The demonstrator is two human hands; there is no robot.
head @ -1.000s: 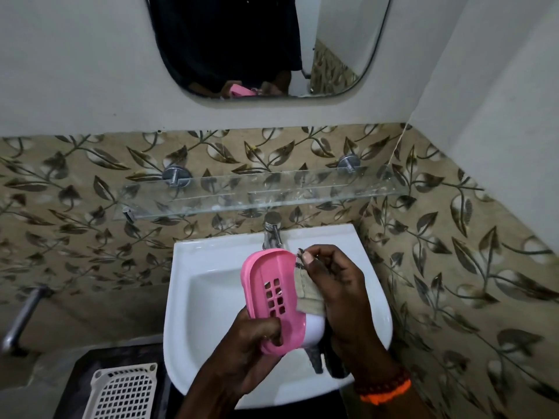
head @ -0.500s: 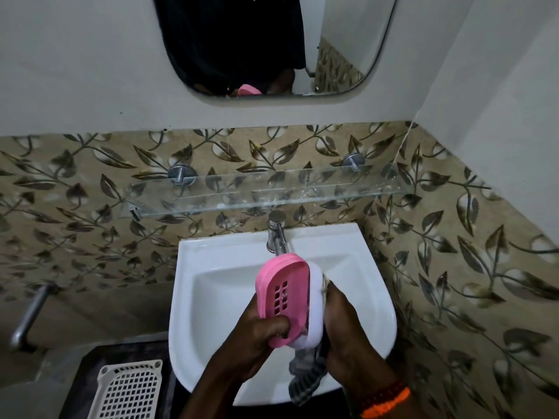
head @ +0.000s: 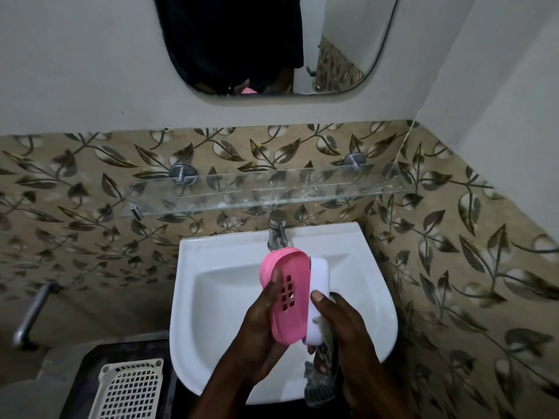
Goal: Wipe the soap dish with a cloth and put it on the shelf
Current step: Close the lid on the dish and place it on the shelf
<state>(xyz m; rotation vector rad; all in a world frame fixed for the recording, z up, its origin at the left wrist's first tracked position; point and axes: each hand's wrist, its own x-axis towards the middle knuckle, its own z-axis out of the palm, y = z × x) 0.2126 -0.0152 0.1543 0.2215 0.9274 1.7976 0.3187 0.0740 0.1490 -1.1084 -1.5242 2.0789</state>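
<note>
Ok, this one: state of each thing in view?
soap dish: tilted on edge over the basin, in both hands
left hand: gripping the dish
right hand: pressing cloth to the dish
glass shelf: bare
tap: no water running

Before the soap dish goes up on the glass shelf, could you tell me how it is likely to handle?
The soap dish looks like rigid moulded plastic, so probably stiff and light. Its glossy pink tray and white base appear to be separate pieces, which might slip apart unless gripped together. On the smooth glass shelf it could slide easily.

Soap dish [head: 287, 294] over sink [head: 211, 297], shelf [head: 263, 192] behind, basket [head: 130, 391] left
</note>
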